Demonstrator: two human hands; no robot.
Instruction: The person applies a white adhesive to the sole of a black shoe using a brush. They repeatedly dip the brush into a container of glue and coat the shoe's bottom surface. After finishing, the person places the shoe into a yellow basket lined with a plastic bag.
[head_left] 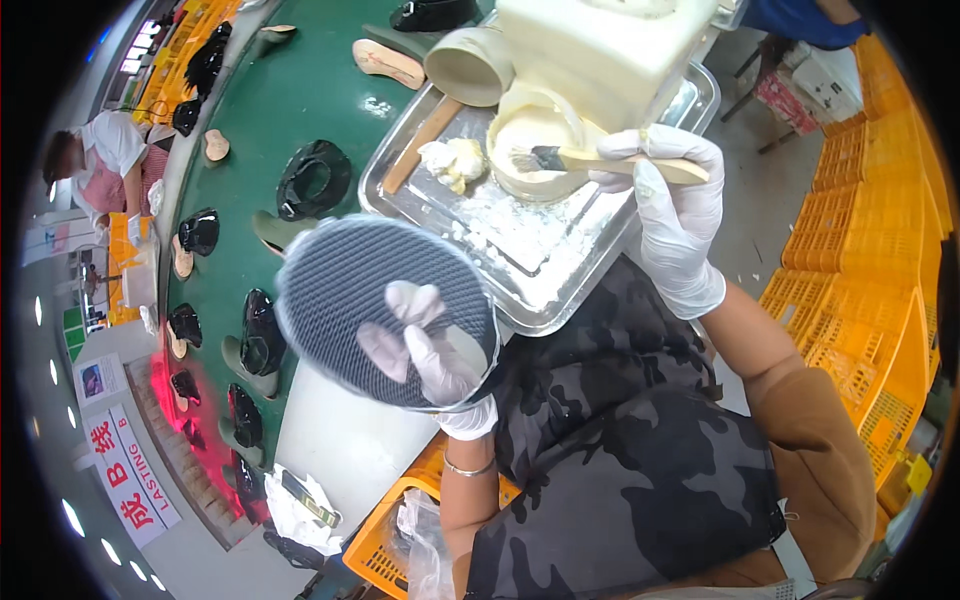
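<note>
- Up close, the left hand (440, 365), in a thin white glove, holds a round dark mesh piece (385, 310) from beneath, its fingers (410, 300) spread against the netting and showing through it.
- That mesh piece is a flat oval disc, dark grey-blue, with a fine regular grid and a pale, thin rim; it tilts toward the camera and hangs above the edge of the green conveyor (300, 90), just beside the metal tray (560, 270).
- Meanwhile the right hand (675, 215), also gloved in white, closes around the pale wooden handle of a brush (585, 160), whose dark bristles rest in a cream-coloured bowl (530, 145) of whitish paste.
- Smears and crumbs of the same white paste cover the tray floor, and a lump of it (452, 160) lies near a flat wooden stick (420, 145).
- Behind the bowl stands a big cream plastic container (600, 50) with a wide round spout (470, 65).
- Along the conveyor sit black shoe uppers on lasts (312, 180), with tan insoles (385, 62) farther up.
- Stacked orange crates (860, 250) fill the right side, and another person (100, 165) works at far left.
</note>
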